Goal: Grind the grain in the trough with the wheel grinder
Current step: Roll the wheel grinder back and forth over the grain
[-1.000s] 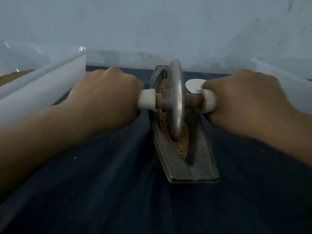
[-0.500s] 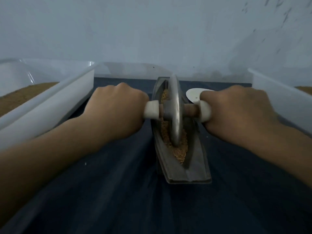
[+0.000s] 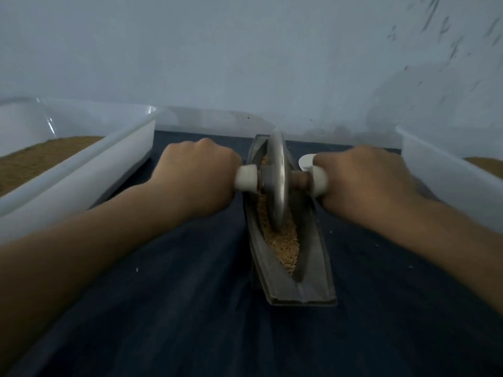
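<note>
As left hand [image 3: 196, 175], right hand [image 3: 362, 180] hold wheel grinder [image 3: 277, 180] | upright in grain [image 3: 285, 246]

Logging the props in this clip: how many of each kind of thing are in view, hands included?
Hands: 2 (left hand, right hand), each gripping a handle
Wheel grinder: 1
Trough: 1
White tubs with brown fill: 2 (left tub, right tub)
Small white round item: 1
Dark cloth: 1
Total: 8

The scene is dimly and coolly lit — soft shadows are cast on the wall [image 3: 408, 99] at right — and wide-angle bending and slight blur are seen at the edges.
</note>
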`<state>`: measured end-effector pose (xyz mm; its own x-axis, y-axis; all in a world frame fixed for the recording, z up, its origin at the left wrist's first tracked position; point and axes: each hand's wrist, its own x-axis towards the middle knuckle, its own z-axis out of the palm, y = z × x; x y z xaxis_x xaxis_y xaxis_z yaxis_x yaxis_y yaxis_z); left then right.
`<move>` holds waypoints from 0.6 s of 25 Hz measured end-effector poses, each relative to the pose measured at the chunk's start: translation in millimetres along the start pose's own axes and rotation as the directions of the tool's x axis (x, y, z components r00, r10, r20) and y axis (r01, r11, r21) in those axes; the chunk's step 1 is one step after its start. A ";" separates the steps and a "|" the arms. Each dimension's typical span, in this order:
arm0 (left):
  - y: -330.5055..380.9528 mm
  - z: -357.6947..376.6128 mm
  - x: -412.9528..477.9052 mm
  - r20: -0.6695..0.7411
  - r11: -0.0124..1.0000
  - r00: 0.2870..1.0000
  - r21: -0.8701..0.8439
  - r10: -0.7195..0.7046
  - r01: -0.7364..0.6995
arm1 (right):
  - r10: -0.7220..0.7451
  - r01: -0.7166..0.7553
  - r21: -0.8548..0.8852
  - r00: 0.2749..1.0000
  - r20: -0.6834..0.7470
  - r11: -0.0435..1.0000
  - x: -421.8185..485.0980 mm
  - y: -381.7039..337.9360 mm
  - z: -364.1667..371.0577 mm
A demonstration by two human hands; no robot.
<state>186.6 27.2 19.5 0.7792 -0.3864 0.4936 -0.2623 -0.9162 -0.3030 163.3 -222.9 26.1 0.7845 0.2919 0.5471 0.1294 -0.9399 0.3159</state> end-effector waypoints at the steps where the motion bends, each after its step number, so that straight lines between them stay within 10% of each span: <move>1: -0.5 -2.3 -10.6 -0.045 1.000 0.999 0.021 0.023 -0.022 | 0.003 -0.004 -0.003 0.998 -0.068 1.000 -13.9 -0.7 -0.6; 10: 10.8 -3.1 52.2 0.104 0.995 0.990 0.003 -0.100 0.100 | 0.166 -0.197 0.132 0.962 0.217 0.971 49.7 -11.1 10.5; 15: 2.8 -11.3 -16.3 -0.140 0.995 0.987 0.061 0.081 -0.073 | 0.006 0.002 0.070 0.994 -0.105 0.998 -29.7 1.0 -4.5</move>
<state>166.8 29.7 19.8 0.6677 -0.4702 0.5771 -0.2832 -0.8774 -0.3872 137.4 -231.7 13.7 0.7171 0.3036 0.6274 0.1731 -0.9495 0.2617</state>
